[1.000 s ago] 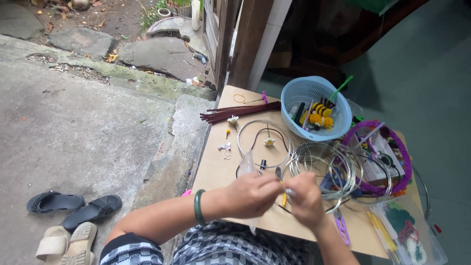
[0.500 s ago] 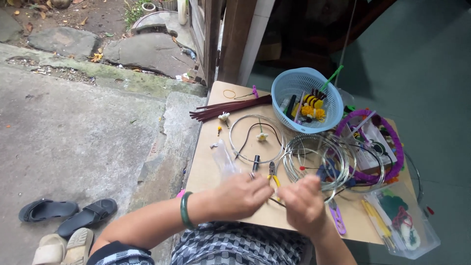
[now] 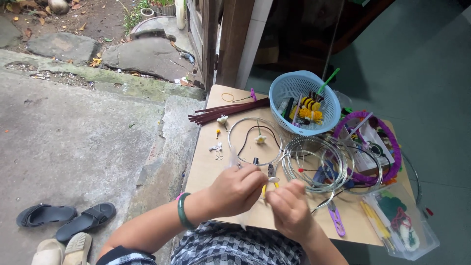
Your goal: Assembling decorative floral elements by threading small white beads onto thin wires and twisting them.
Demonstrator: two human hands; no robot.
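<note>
My left hand (image 3: 236, 190) and my right hand (image 3: 290, 208) meet over the near edge of a low wooden board (image 3: 206, 169). Their fingertips pinch something small between them; it is too small to name. A green bangle sits on my left wrist. Yellow-handled pliers (image 3: 269, 177) lie just beyond my fingers. A single wire ring (image 3: 235, 139) with a small white flower (image 3: 260, 139) inside lies behind my left hand. A stack of silver wire hoops (image 3: 314, 162) lies behind my right hand.
A blue basket (image 3: 284, 95) holds yellow-and-black fuzzy pieces. Dark red sticks (image 3: 228, 111) lie at the board's back left. A purple fuzzy hoop (image 3: 392, 157) and a clear box (image 3: 405, 225) sit to the right. Sandals (image 3: 66, 218) rest on the concrete at left.
My hands stayed together at the board's near edge, with my right hand shifting slightly lower. The view moved a little, bringing the board more central.
</note>
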